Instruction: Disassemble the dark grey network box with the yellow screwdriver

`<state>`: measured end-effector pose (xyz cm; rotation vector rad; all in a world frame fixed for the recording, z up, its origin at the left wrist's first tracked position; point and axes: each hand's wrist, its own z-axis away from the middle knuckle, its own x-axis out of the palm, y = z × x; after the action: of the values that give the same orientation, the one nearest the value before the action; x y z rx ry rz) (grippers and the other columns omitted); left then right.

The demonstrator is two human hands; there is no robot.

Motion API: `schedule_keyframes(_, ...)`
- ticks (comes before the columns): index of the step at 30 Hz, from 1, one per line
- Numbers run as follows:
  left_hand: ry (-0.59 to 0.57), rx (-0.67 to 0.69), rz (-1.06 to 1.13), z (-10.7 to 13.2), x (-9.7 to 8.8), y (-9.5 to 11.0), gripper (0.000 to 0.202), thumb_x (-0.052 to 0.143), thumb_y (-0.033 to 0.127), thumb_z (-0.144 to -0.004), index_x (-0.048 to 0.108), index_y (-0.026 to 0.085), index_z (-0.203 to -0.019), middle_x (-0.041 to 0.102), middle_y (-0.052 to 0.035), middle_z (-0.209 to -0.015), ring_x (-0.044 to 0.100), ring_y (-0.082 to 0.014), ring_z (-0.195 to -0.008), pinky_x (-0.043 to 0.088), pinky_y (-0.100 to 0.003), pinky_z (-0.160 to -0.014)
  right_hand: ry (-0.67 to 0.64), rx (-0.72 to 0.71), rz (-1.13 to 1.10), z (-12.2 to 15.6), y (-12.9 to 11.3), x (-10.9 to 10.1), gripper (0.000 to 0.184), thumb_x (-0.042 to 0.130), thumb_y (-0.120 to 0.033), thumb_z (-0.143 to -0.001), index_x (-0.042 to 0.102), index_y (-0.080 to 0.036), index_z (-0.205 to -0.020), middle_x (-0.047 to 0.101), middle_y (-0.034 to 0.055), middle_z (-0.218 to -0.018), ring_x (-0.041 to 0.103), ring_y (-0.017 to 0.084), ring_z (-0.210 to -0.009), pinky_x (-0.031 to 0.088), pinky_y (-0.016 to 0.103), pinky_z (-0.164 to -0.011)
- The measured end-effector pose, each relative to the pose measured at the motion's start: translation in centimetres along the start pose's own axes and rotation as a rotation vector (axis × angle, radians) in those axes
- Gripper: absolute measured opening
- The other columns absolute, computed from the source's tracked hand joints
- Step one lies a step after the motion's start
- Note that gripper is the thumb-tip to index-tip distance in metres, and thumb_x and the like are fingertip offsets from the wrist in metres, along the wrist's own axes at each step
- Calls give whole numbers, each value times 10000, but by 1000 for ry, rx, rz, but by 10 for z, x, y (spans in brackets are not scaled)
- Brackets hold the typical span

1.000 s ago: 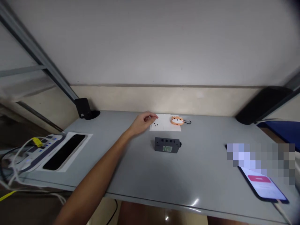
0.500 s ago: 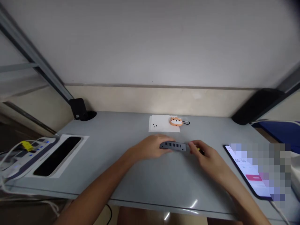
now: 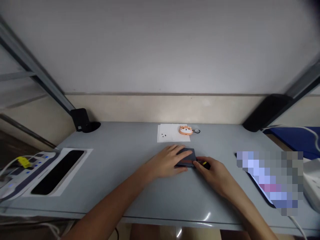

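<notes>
A small dark grey box (image 3: pixel 188 158) with vent slots along its side lies flat on the grey desk. My left hand (image 3: pixel 168 162) grips it from the left, fingers spread over its top and thumb along the near side. At the box's right end is my right hand (image 3: pixel 212 170), closed on a small black-and-yellow tool (image 3: pixel 206 165) that looks like a screwdriver. Its tip is hidden by the fingers, which touch or nearly touch the box. Beyond the hands, white paper sheets (image 3: pixel 172 134) carry several tiny dark pieces (image 3: pixel 163 135), too small to name for sure.
An orange animal-face case (image 3: pixel 186 130) with a carabiner sits on the paper. At left are a black phone (image 3: pixel 58 171) and a power strip (image 3: pixel 31 173) with cables. A lit phone (image 3: pixel 270 186), partly blurred, lies at right. Black speakers (image 3: pixel 267 111) stand at the back corners.
The box has turned from showing its slotted side to lying flatter, top visible. My right hand has moved left with the tool, up to the box's end. The view has shifted slightly.
</notes>
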<state>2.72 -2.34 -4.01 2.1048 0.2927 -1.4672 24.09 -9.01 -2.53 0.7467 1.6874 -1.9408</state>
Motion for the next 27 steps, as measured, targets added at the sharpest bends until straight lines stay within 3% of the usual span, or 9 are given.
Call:
schedule_keyframes(4,13,-31,37,0,2,0,522,698,365,-961,549,267,-1452,607,-96,-1394,568,-277,-1316,496,-449,-1131,19,28,37,2,0,4,462,509,-609,-845,719,-204,-920,791,110,-897,705,272,-773,522,393,-737)
schedule_keyframes(8,37,-63,74,0,6,2,503,701,400,-949,577,285,-1423,604,-93,-1366,556,-292,-1304,476,-479,-1138,-37,-6,-4,1,-2,0,456,495,-580,-844,734,-201,-924,798,109,-900,712,273,-797,516,380,-734)
schedule_keyframes(11,-10,-90,167,1,0,1,591,743,384,-914,536,332,-1465,564,-82,-1408,524,-290,-1337,447,-478,-1164,-128,-27,3,-3,-6,-16,436,516,-567,-846,760,-212,-914,805,96,-904,718,281,-818,520,379,-733)
schedule_keyframes(14,-122,-174,274,3,-15,-2,827,827,397,-821,429,392,-1546,500,-80,-1439,483,-307,-1373,444,-493,-1161,20,-75,12,-11,-12,-33,397,537,-558,-864,750,-227,-912,799,89,-917,727,270,-838,540,367,-774)
schedule_keyframes(17,-213,-266,331,6,-31,-8,956,867,392,-746,387,403,-1573,506,-76,-1336,517,-311,-1310,475,-490,-1115,98,-203,121,-16,-18,-31,382,574,-522,-886,747,-229,-1061,788,101,-1029,735,279,-892,557,394,-824)
schedule_keyframes(21,-301,-331,378,10,-45,-17,885,835,374,-751,445,388,-1546,526,-71,-1267,573,-303,-1220,507,-452,-1055,-96,-327,284,-16,-18,-13,409,602,-428,-929,689,-272,-1297,684,89,-1406,735,300,-1063,568,446,-908)
schedule_keyframes(24,-312,-358,361,12,-48,-21,900,817,379,-742,438,351,-1558,540,-75,-1253,611,-293,-1142,534,-418,-997,-112,-290,313,-16,-12,-14,426,602,-406,-945,671,-276,-1345,684,89,-1420,720,315,-1141,567,472,-949)
schedule_keyframes(27,-271,-316,324,14,-47,-22,899,788,366,-745,427,339,-1568,559,-68,-1238,627,-277,-1110,551,-382,-952,-74,-214,321,-20,-1,-30,447,642,-406,-907,700,-259,-1324,729,109,-1343,707,341,-1173,551,488,-983)
